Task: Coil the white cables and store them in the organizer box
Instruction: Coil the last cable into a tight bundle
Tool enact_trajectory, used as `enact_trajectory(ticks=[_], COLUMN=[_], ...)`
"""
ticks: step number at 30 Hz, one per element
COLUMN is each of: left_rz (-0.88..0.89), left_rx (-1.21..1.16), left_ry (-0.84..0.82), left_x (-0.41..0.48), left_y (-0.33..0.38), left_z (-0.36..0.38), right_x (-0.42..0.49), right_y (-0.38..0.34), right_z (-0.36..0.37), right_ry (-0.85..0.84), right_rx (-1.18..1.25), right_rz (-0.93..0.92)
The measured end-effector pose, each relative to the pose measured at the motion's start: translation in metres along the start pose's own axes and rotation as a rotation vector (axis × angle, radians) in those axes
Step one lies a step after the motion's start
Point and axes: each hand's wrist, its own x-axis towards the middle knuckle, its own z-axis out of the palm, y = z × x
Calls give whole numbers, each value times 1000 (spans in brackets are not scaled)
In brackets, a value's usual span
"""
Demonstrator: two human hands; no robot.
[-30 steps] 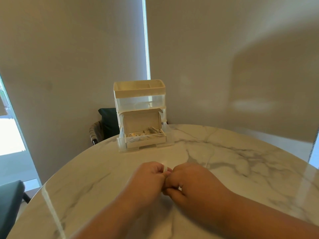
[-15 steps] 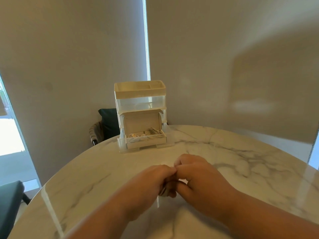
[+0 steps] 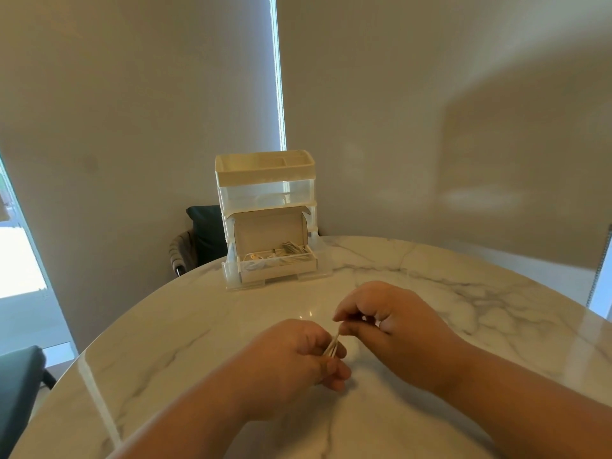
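Over the near middle of the marble table (image 3: 463,309), my left hand (image 3: 294,356) grips a bundle of white cable (image 3: 332,346) whose loops stick up between its fingers. My right hand (image 3: 387,323), just to the right and slightly farther away, pinches the top of those loops with thumb and forefinger. Most of the cable is hidden inside my left fist. At the table's far edge stands the white organizer box (image 3: 265,180). In front of it a small cardboard box (image 3: 268,230) sits with its lid up and several coiled white cables (image 3: 281,255) lie inside.
A dark chair (image 3: 198,240) stands behind the table beside the organizer. Another dark seat (image 3: 16,385) is at the lower left. Walls and blinds close off the back, with a bright window at the left.
My hands were pressed together around the cable. Now the right hand has lifted up and away to the right, pinching the loops, while the left hand keeps its grip lower down.
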Motion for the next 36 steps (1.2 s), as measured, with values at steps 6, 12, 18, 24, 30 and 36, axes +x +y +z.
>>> enact_trajectory(ticks=[6, 12, 18, 24, 30, 36], left_rz=[64, 6, 20, 71, 96, 59], left_rx=[76, -149, -312, -298, -298, -463], left_ry=[76, 245, 414, 470, 440, 278], left_x=[-4, -5, -9, -10, -7, -6], left_y=[4, 10, 17, 21, 16, 17], left_z=[4, 9, 8, 8, 8, 9], right_x=[3, 4, 1, -1, 0, 1], right_y=[-1, 1, -3, -9, -11, -6], right_z=[-3, 1, 7, 14, 17, 14], right_ry=[55, -3, -5, -152, -56, -13], right_rx=[20, 34, 89, 65, 101, 193], right_rz=[89, 118, 111, 132, 138, 201])
